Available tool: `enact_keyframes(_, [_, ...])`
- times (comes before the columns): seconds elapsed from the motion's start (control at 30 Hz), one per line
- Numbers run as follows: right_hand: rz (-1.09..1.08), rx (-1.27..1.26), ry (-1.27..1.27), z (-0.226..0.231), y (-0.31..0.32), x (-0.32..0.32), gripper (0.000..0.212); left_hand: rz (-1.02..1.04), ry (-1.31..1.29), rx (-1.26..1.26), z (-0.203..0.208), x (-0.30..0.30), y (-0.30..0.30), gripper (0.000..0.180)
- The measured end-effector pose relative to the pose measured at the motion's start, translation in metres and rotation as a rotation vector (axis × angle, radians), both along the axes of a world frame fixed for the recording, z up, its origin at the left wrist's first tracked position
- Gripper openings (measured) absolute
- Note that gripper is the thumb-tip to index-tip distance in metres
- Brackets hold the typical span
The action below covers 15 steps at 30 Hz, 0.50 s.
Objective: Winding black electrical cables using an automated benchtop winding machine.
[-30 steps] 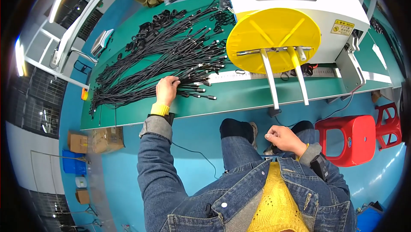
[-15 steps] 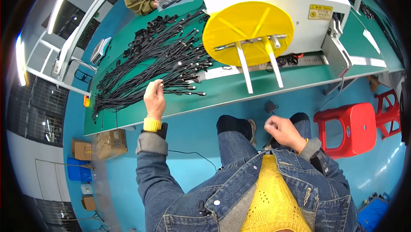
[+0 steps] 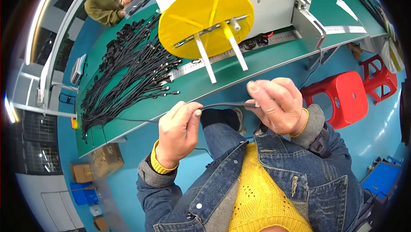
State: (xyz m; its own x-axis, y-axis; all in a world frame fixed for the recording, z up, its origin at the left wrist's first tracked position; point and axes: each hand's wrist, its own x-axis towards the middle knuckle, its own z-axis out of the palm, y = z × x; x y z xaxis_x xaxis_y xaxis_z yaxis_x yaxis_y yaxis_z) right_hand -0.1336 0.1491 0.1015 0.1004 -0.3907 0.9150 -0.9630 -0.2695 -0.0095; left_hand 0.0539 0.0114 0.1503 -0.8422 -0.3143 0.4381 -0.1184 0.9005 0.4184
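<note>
A black cable (image 3: 222,104) is stretched between my two hands in front of the table's near edge. My left hand (image 3: 179,130) pinches it between thumb and fingers, and its tail runs left toward the pile. Near its end, my right hand (image 3: 277,105) is closed on it; a small pale tip shows at the fingers. On the green table to the left lies a large bundle of black cables (image 3: 124,86), their connector ends toward the machine. Beyond my hands stands a white machine (image 3: 269,11) with a yellow disc (image 3: 205,22) carrying two white prongs.
A metal ruler strip (image 3: 282,37) runs along the green table (image 3: 192,84). Red stools (image 3: 342,99) stand at the right. Cardboard boxes (image 3: 107,159) and a blue bin (image 3: 84,194) sit on the floor at left. Across the table another person (image 3: 109,1) handles a clear bag.
My left hand has drawn back from the pile with a cable. My right hand has risen and taken the cable's end. The view has shifted right.
</note>
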Motion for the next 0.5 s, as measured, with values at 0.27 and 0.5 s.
enact_keyframes(0.27, [-0.171,-0.043,0.034,0.009,0.013,-0.025,0.043,-0.233,-0.319,0.810,0.051,-0.038,0.024,0.010])
enact_keyframes(0.5, [-0.257,0.004,-0.091,-0.006,-0.028,-0.055,0.031,-0.026,-0.030,0.694,0.021,-0.076,-0.018,0.011])
